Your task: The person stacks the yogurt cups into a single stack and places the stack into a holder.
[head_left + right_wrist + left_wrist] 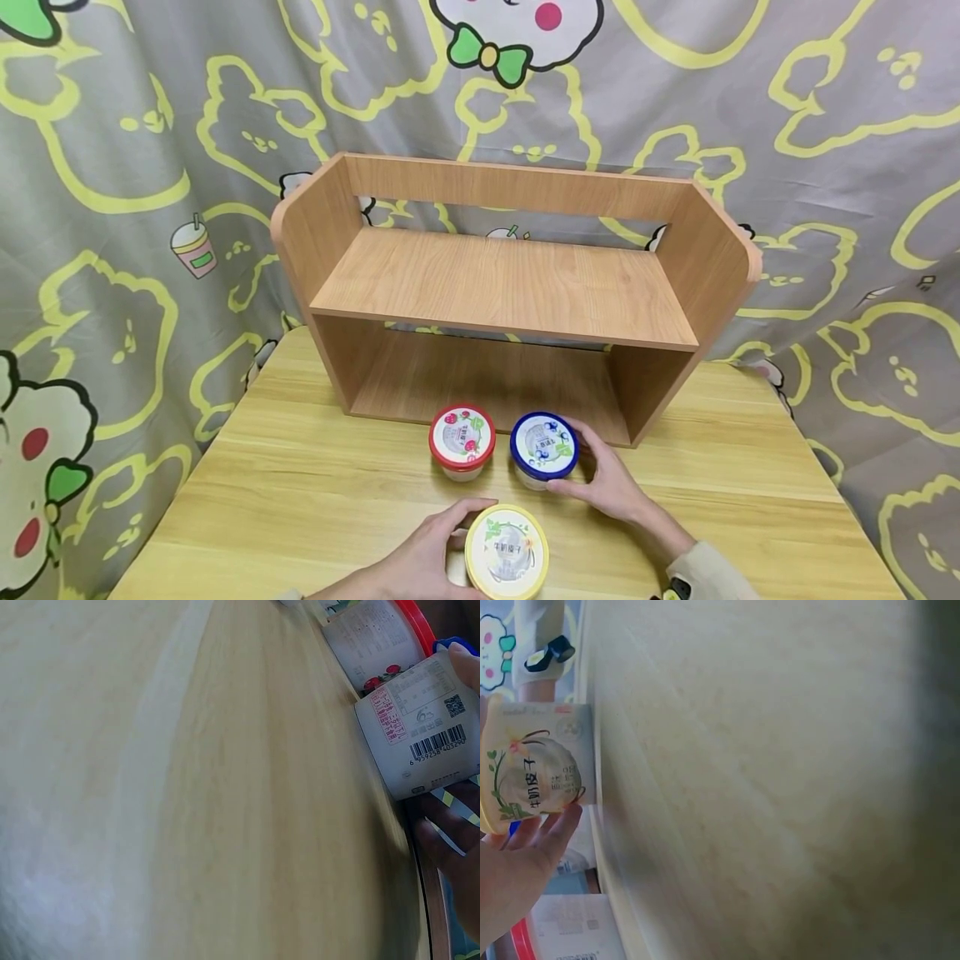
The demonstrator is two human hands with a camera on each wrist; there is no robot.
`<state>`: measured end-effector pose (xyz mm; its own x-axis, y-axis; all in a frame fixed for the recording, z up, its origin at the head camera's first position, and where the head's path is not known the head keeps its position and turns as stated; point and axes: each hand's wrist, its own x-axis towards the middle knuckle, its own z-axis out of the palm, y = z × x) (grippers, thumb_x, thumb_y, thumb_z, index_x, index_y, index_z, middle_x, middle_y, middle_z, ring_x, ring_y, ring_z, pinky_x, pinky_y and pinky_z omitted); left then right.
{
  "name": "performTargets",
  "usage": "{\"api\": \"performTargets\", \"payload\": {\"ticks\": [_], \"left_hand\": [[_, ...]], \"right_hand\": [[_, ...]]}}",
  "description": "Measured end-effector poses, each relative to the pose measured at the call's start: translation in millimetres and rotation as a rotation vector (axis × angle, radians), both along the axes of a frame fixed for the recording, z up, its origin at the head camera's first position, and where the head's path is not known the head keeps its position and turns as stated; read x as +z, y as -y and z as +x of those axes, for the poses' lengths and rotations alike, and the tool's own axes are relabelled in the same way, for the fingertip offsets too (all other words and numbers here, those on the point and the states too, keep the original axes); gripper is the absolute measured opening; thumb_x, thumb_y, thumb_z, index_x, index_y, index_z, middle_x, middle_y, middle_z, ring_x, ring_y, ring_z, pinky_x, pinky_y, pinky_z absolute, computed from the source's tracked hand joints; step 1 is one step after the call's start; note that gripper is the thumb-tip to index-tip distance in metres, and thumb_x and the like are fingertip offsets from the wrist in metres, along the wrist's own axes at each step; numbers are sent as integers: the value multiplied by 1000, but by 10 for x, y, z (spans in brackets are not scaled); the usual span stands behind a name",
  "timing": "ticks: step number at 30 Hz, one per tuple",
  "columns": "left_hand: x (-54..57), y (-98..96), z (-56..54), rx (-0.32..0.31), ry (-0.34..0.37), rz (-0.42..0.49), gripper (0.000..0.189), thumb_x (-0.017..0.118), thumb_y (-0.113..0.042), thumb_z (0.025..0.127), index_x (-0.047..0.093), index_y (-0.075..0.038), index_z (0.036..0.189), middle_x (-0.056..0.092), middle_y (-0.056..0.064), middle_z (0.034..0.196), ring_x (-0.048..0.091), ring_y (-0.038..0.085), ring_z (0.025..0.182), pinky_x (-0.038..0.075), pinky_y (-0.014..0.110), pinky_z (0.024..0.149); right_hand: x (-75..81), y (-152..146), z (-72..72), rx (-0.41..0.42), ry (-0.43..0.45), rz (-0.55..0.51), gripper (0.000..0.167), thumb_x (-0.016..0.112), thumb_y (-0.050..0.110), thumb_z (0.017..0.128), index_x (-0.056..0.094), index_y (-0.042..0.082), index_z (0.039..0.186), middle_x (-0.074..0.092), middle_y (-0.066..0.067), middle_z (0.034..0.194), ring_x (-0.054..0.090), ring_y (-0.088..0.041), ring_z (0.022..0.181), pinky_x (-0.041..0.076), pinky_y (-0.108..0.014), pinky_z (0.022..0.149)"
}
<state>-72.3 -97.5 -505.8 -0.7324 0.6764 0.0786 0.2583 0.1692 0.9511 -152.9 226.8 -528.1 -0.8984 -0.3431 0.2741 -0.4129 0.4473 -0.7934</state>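
My left hand (pixel 431 554) grips a yellow-lidded tub (pixel 507 552) near the table's front, thumb and fingers on either side of it. The left wrist view shows the tub's printed side (pixel 544 761), with the fingers (pixel 559 832) against it. Farther back, my right hand (pixel 611 479) holds a blue-lidded tub (pixel 544 447) between thumb and fingers, from its right side. In the right wrist view its white wall (pixel 420 727) carries a barcode. A red-lidded tub (pixel 462 440) stands untouched to the left of the blue one.
A two-tier wooden shelf (pixel 502 283) stands at the back of the table (pixel 300 483), just behind the red and blue tubs. Its side panels rise left and right. A patterned curtain (pixel 247 192) hangs behind.
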Motion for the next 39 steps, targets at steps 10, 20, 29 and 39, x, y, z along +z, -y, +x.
{"api": "performTargets", "payload": {"ticks": [10, 20, 29, 39], "left_hand": [[-9, -5, 3, -14, 39, 51, 87, 94, -18, 80, 45, -19, 152, 62, 6, 143, 58, 2, 128, 52, 22, 112], [-32, 2, -14, -43, 14, 76, 85, 92, -18, 82, 44, -17, 152, 61, 8, 143, 58, 3, 126, 52, 21, 111], [-31, 5, -20, -51, 38, 80, 84, 91, -17, 83, 43, -16, 152, 60, 11, 145, 58, 2, 126, 51, 18, 111], [-33, 8, -10, -54, -2, 97, 83, 91, -18, 84, 44, -14, 151, 60, 13, 145, 59, 2, 126, 54, 21, 109]], "right_hand": [[-12, 0, -1, 2, 1, -15, 94, 96, 22, 76, 46, 13, 155, 63, -12, 148, 59, -4, 131, 49, -24, 112], [-24, -5, -13, 8, 1, -21, 94, 96, 22, 76, 46, 15, 155, 63, -11, 147, 59, -3, 130, 49, -23, 111], [-13, 3, -5, 1, 9, -26, 93, 96, 22, 77, 46, 15, 155, 63, -10, 148, 58, -2, 130, 50, -23, 111], [-3, -51, 8, -20, 6, -25, 93, 96, 21, 76, 46, 14, 155, 63, -11, 147, 57, 1, 129, 50, -21, 110]]}}
